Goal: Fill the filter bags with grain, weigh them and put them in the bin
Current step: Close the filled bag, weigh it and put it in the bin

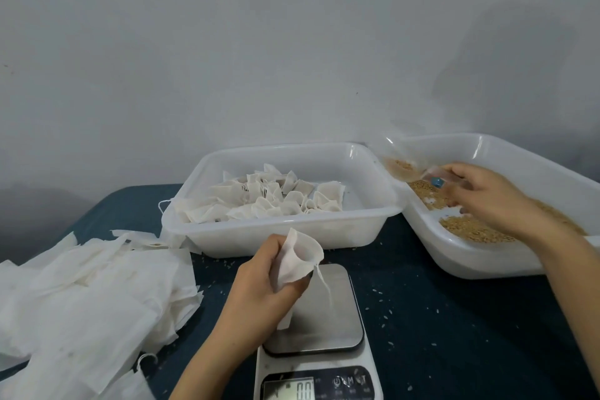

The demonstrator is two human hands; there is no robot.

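Above the scale platform: the left hand holds one filter bag clear of the steel, its fingers curled round the lower body of the bag.
Bag mouth: open and round, tipped up and to the right, with the drawstring hanging loose toward the platform.
Right hand: over the grain bin, fingers closed on the handle of a clear plastic scoop.
Scoop load: a small heap of grain sits in its bowl; more lies in the bin below.
Scoop axis: handle to the right, bowl to the left, so the pouring end already points toward the bag.
Key relation: the scoop is up and to the right of the bag mouth and well apart from it, with the near corner of the middle bin between them.
Nearer hand: the right hand carries the grain and the left only presents the bag, so the likely move is the scoop coming down and left to the mouth.
Risk: the mouth looks narrow against the scoop, and stray grains on the dark tablecloth suggest spills.
Scale display: appears to read zero.
Filled bags: heaped in the middle bin.
Empty bags: a loose pile at the left.
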